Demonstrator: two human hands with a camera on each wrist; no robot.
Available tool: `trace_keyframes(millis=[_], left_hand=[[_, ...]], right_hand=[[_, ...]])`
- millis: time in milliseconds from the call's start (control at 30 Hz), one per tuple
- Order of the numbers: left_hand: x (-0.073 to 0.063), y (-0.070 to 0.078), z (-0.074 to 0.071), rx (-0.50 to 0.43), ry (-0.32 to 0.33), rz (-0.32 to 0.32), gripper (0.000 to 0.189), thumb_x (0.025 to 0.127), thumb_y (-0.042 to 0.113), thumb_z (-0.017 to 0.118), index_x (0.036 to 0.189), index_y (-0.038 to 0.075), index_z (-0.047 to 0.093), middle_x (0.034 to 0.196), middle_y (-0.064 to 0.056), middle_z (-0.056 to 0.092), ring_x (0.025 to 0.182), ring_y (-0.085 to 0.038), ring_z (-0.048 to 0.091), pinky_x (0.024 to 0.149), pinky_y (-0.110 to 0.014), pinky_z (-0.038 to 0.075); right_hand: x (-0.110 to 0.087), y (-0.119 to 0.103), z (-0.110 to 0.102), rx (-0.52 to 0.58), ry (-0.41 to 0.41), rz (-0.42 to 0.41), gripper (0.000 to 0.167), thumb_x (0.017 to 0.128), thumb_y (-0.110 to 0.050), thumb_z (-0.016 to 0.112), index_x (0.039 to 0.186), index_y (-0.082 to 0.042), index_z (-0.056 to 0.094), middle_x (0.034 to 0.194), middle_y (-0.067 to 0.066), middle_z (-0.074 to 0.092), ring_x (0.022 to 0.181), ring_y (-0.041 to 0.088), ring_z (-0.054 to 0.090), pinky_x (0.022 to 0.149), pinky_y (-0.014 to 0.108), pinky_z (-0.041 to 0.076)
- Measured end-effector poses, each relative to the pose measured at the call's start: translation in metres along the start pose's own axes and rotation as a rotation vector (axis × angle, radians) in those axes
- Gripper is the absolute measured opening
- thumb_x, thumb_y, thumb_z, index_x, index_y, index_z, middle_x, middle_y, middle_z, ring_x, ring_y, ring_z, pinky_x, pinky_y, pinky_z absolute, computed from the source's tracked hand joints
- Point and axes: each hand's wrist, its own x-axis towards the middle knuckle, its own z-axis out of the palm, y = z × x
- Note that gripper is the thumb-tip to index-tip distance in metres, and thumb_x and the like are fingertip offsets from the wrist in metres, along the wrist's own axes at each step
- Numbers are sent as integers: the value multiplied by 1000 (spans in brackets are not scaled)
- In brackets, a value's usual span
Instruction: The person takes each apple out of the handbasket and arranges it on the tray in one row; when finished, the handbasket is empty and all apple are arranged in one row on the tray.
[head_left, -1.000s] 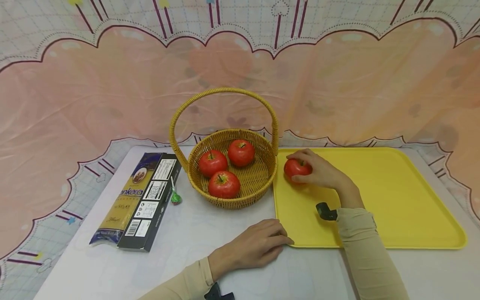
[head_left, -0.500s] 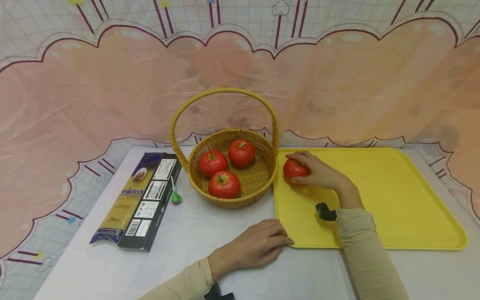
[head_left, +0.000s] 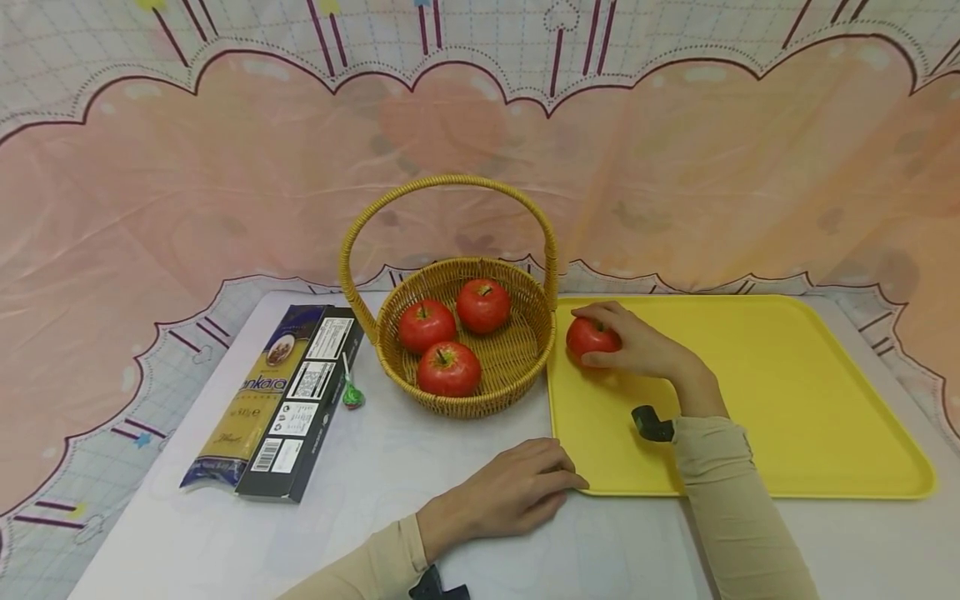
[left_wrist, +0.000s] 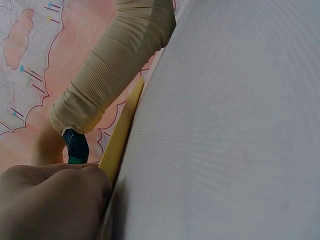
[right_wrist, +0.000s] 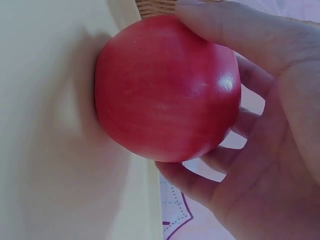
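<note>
My right hand (head_left: 637,342) holds a red apple (head_left: 590,340), thumb and fingers curled round its sides. The apple is at the far left part of the yellow tray (head_left: 787,392). In the right wrist view, the apple (right_wrist: 167,90) sits against the tray's pale surface, its shadow beside it. My left hand (head_left: 510,492) rests on the white table by the tray's near left corner, fingers loosely bent and one fingertip at the rim. Seen from the left wrist, that hand (left_wrist: 55,200) lies right at the tray's yellow edge (left_wrist: 120,135).
Left of the tray stands a wicker basket (head_left: 517,379) with a tall arched handle and three red apples (head_left: 448,369) inside. Farther left lie a pasta packet (head_left: 251,392), a black box (head_left: 303,408) and a green-wrapped lollipop (head_left: 352,395). A patterned cloth (head_left: 637,167) hangs behind.
My right hand and the apple have shifted very slightly left since a second ago, and have stayed still over the last half second. The left hand has not moved.
</note>
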Motion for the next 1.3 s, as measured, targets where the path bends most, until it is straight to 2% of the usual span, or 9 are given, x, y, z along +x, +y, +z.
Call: trace_keyframes(millis=[167,400,600,733,900,1067,1300], left_hand=[[1,0,-1,-3,0,4,24,93,18,54,114,20,65,105,8,58,107,-6,51,111,-19,31],[1,-1,-2,-3,-7,1,24,93,18,54,114,20,65,105,8,58,107,-5,51,111,-20,31],[1,-1,-2,-10,-10,2,24,93,18,54,114,20,65,105,8,58,107,-5,51,111,-19,31],[2,-1,-2,-15,-8,2,23,93,18,54,114,20,65,105,8,58,107,-6,51,110,-20,32],[2,-1,-4,-30,-3,-6,24,92,17,56,114,19,66,105,7,59,107,-7,52,109,-21,35],[1,-2,-3,-7,-9,0,24,93,18,55,114,20,65,105,8,58,107,-6,51,109,-21,35],[1,0,-1,7,-4,11,22,93,19,55,113,20,65,104,8,57,105,-5,51,108,-19,35]], right_hand=[[0,0,0,-1,17,-8,64,86,-28,69,141,-16,40,141,13,36,125,33,42,102,55,41],[-1,-5,-2,-4,100,-63,48,91,-29,62,134,-17,48,139,11,39,123,33,44,102,56,40],[-1,-8,-3,-6,164,-95,39,91,-28,62,128,-17,54,136,8,45,125,30,44,104,54,39],[1,-10,-3,9,192,-136,34,91,-26,62,124,-17,56,132,5,50,124,29,46,104,51,39],[4,-13,-2,67,231,-220,30,91,-20,63,120,-15,59,125,4,55,116,26,52,100,46,45],[6,-17,0,110,249,-271,26,90,-16,64,116,-15,61,122,4,58,111,20,56,97,43,49],[7,-25,1,164,231,-291,27,91,-14,62,117,-9,62,121,4,60,113,23,55,96,47,48]])
